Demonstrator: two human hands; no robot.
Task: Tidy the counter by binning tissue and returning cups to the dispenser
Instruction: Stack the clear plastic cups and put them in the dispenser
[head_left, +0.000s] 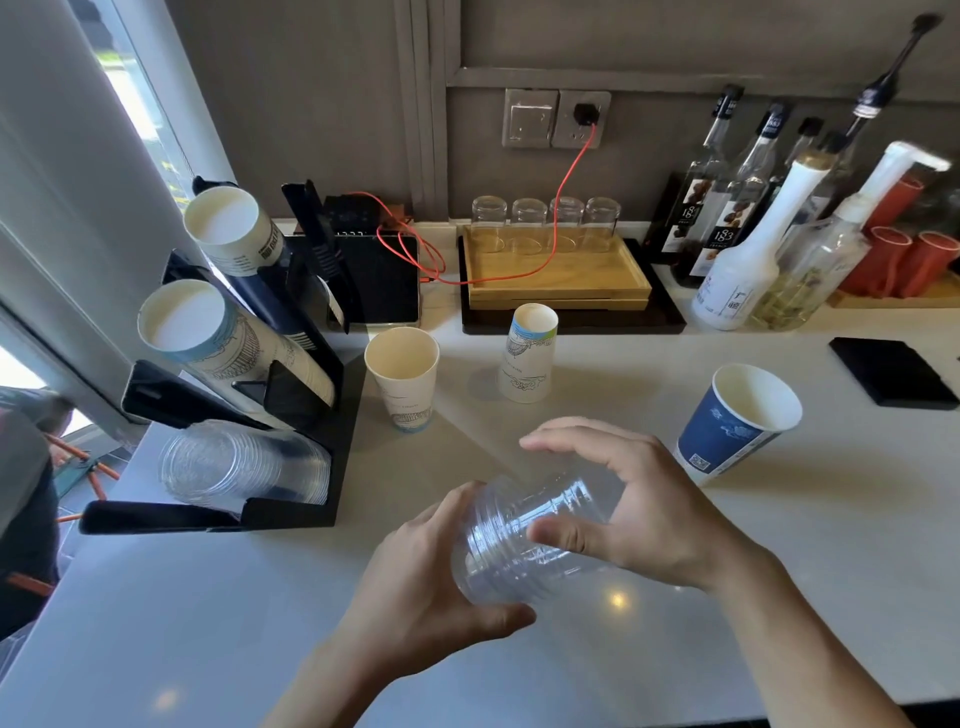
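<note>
A stack of clear plastic cups (524, 535) lies sideways above the white counter (208, 623), held between both hands. My left hand (421, 587) cups its wide rim end from below. My right hand (639, 499) grips the narrow end, thumb in front, fingers spread over the top. The black cup dispenser (311, 415) stands at the left with paper cups in two upper racks and clear cups (228, 467) in the bottom one. On the counter stand a white paper cup (405, 384) upright, another white cup (527, 358) upside down, and a blue paper cup (737, 421) upright.
A wooden tray (556, 280) with several upturned glasses sits at the back. Syrup bottles (748, 228) and red cups (898, 260) crowd the back right. A black device (379, 280) with a red cable lies behind the dispenser. A black pad (893, 369) lies at the right.
</note>
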